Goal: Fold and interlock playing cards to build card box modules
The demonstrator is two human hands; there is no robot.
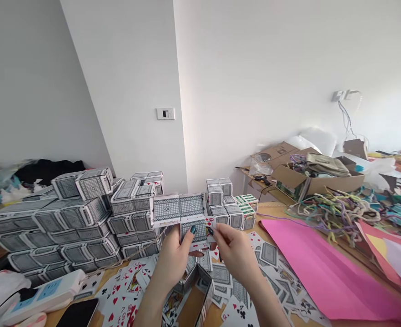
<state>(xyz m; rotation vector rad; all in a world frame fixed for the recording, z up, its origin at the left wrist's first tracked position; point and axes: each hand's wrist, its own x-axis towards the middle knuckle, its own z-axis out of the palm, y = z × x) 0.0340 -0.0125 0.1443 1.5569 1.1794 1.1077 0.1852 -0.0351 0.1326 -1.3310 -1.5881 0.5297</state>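
Note:
My left hand (171, 261) is wrapped round a block built of folded playing cards (179, 208), with grey patterned backs facing me and the thumb pressed on its lower section. My right hand (236, 254) pinches a red diamond playing card (210, 222) at the right edge of that block. Whether this card is loose or partly tucked in I cannot tell. Below the hands stands an open cardboard box (205, 290) with some cards beside or inside it. Loose playing cards (120, 288) lie scattered on both sides of my forearms, some face up, others face down.
Stacked card blocks (84, 213) rise at the left, with a smaller stack (219, 195) behind my hands. A white power strip (47, 295) and a black phone (77, 313) lie front left. Pink paper (319, 268), tangled yarn (333, 211) and a filled carton (323, 185) occupy the right.

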